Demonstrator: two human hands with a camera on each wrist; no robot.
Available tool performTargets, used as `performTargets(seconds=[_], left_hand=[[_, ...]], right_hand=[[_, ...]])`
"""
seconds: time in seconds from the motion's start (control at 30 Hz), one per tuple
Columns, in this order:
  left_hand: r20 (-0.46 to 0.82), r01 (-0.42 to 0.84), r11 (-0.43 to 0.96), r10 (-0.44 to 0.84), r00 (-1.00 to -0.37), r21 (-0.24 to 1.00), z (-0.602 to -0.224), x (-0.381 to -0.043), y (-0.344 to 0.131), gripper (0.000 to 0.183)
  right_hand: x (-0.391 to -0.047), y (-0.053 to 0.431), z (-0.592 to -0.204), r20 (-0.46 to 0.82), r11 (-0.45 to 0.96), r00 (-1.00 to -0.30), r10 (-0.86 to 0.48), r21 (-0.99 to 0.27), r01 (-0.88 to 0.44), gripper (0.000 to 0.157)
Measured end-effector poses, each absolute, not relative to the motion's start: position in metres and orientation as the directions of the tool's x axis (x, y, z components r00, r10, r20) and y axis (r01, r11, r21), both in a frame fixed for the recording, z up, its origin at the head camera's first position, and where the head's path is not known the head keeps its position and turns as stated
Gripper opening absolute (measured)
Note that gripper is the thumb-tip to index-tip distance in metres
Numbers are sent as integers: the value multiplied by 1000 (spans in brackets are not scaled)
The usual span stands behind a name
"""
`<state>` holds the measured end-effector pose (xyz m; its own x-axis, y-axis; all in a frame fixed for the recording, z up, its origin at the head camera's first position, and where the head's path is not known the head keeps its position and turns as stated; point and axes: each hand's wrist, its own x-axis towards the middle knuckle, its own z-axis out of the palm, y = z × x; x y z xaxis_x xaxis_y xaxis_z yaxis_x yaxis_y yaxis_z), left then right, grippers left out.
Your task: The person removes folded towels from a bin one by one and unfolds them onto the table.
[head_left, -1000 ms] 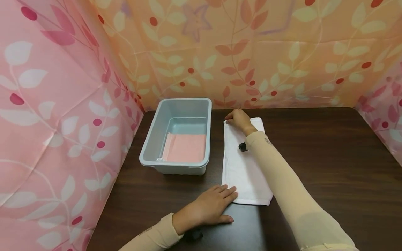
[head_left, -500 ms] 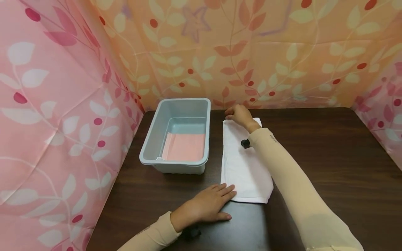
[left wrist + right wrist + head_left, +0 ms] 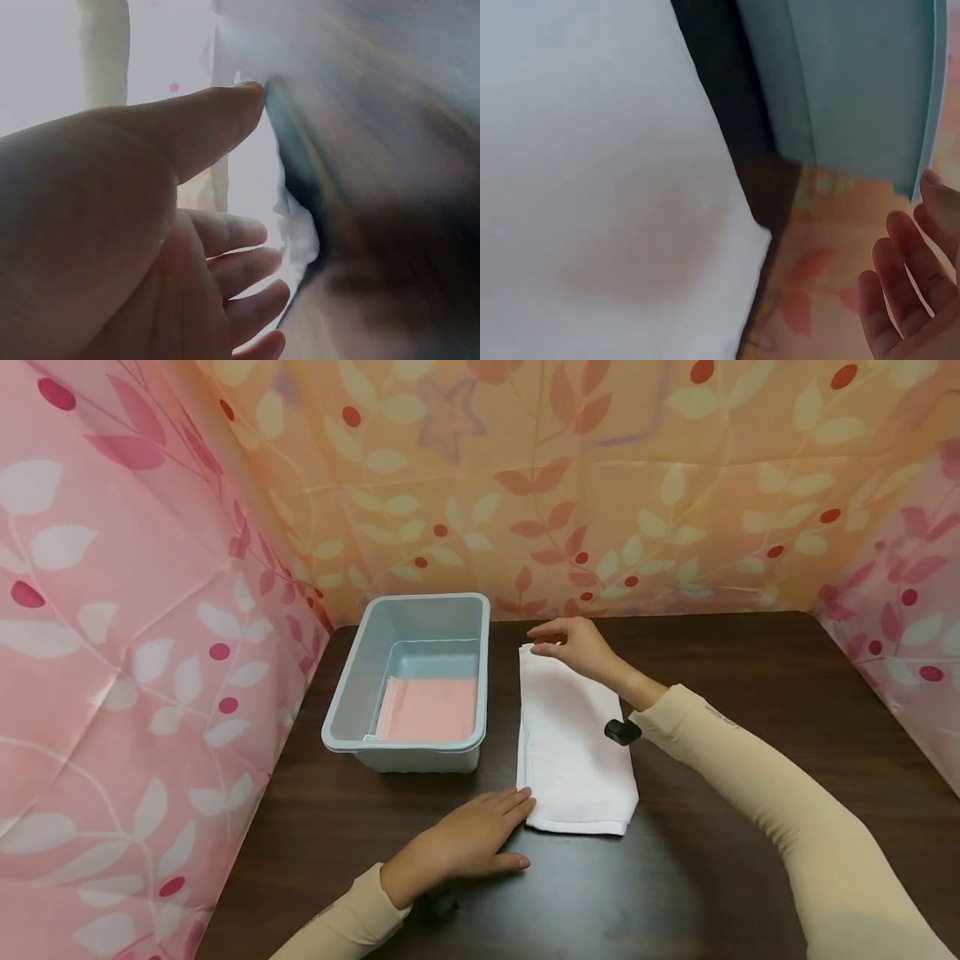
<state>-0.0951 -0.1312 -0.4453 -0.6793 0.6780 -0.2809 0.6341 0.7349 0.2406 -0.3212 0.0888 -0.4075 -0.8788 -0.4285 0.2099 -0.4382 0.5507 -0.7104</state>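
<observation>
A folded white towel (image 3: 573, 752) lies lengthwise on the dark table. My left hand (image 3: 468, 835) rests palm down at its near left corner, fingertips on the towel's edge and thumb spread out over the wood. Over the far end of the towel is my right hand (image 3: 581, 647), its fingers loosely bent with nothing between them. In the right wrist view, the fingers (image 3: 907, 277) of that hand stand apart from the white cloth, and its shadow falls on the towel.
Left of the towel stands a grey-blue plastic bin (image 3: 347, 714) with a folded pink towel (image 3: 427, 708) on its bottom. Floral fabric (image 3: 645, 485) hangs behind the dark wooden table (image 3: 735, 710) and along both sides.
My right hand has loosened from the towel's far edge, and its wrist and forearm have swung to the right. The left hand stays at the near corner. The head view has shifted slightly.
</observation>
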Motion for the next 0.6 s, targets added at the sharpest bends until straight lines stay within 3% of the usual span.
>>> performTargets(seconds=[0.33, 0.6], left_hand=[[-321, 590, 763, 646, -693, 263, -453, -99, -141, 73], [-331, 591, 764, 645, -689, 258, -454, -100, -142, 72]], right_hand=[[-228, 92, -448, 137, 469, -833, -536, -772, -428, 31], [-180, 94, -470, 100, 423, -800, -592, -806, -414, 25]])
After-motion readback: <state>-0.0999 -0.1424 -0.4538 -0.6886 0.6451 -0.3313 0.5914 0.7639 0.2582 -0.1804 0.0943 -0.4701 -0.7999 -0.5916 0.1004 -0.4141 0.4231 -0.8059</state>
